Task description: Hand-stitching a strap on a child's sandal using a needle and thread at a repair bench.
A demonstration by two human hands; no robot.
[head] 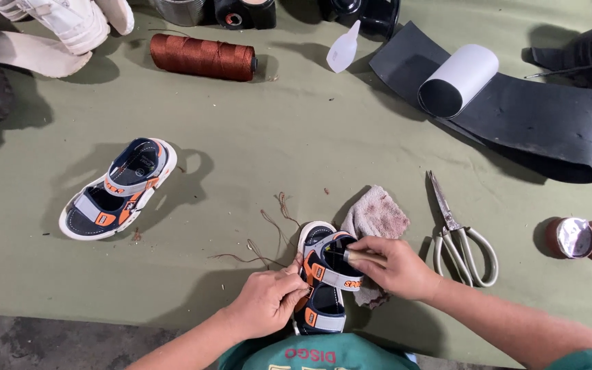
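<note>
Two hands work one sandal (323, 284): left hand (268, 301) grips it, right hand (395, 267) pinches perhaps an awl (358, 257).

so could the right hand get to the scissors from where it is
Probably yes. The scissors lie flat on the green mat just beside the right hand, with nothing between them. But that hand already holds a small tool against the sandal, so it would likely have to put that down first.
</note>
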